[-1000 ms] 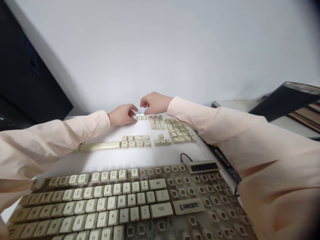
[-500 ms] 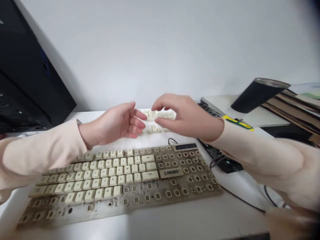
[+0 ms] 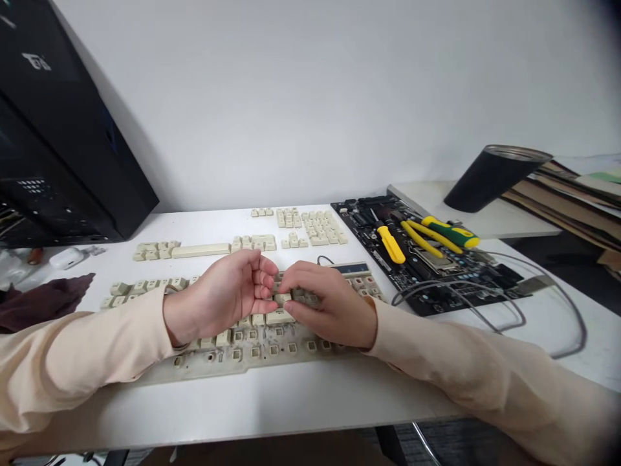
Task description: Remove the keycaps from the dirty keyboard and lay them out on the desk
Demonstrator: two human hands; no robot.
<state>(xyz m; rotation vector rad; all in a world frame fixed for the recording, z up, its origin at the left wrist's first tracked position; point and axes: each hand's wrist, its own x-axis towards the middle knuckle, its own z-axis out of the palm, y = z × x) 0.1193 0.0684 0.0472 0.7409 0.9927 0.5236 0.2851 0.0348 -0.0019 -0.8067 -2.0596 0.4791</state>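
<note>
Working over a grimy keyboard point(image 3: 208, 366) on the white tabletop point(image 3: 291, 404), the left hand point(image 3: 218, 301) curls half closed, its fingertips point(image 3: 266, 291) just beside a cream keycap point(image 3: 283, 299). The right hand point(image 3: 330, 305) bends its fingers down over the neighbouring keys; whether either grip holds a keycap cannot be told. Loose keycaps point(image 3: 310, 226) lie in groups on the far side, and a motherboard point(image 3: 436, 272) with yellow-handled tools point(image 3: 391, 244) sits to the right.
</note>
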